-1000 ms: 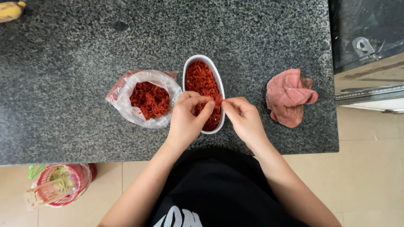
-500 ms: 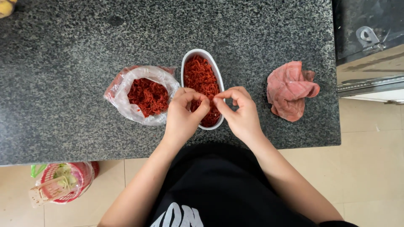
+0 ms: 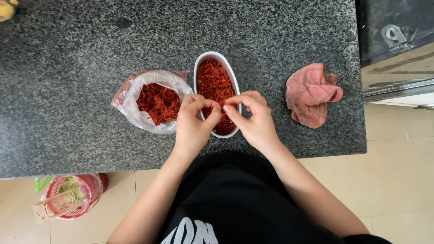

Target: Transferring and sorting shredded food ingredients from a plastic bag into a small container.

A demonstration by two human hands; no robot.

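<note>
Here both hands (image 3: pixel 224 119) pinch red shreds (image 3: pixel 216 90) over the white dish (image 3: pixel 233 77) near the counter edge (image 3: pixel 90 169).

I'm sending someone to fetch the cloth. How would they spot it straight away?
On the dark speckled stone counter, look right of the white oval dish and both hands. The pink cloth lies crumpled near the counter's right edge, the only soft, pale pink thing there.
</note>
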